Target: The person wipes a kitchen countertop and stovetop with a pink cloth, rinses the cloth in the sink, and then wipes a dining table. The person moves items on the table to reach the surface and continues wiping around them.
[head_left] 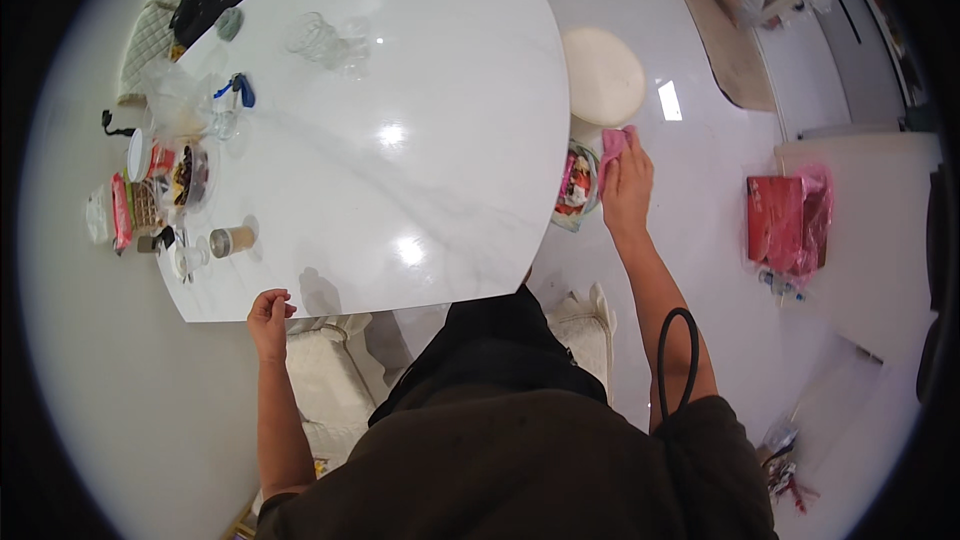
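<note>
My right hand (626,185) grips a pink cloth (612,146) off the right side of the white table (450,90). Just beside and below that cloth stands a bin with a clear liner (566,224), partly hidden by the tabletop and full of mixed litter. At the table's near left edge, my left hand (268,323) hovers with its fingers loosely bent and slightly apart. Nothing shows in it. A glass with a brownish content (232,241) is the closest object beyond it, with a clear glass (190,260) to its left.
Farther up the table are a ribbed glass pitcher (315,40), a blue-handled item (243,90) and a round container of snacks (190,178). A cream round stool (603,75) adjoins the right edge. Cream chairs (325,380) stand near me; a red box (775,220) lies farther right.
</note>
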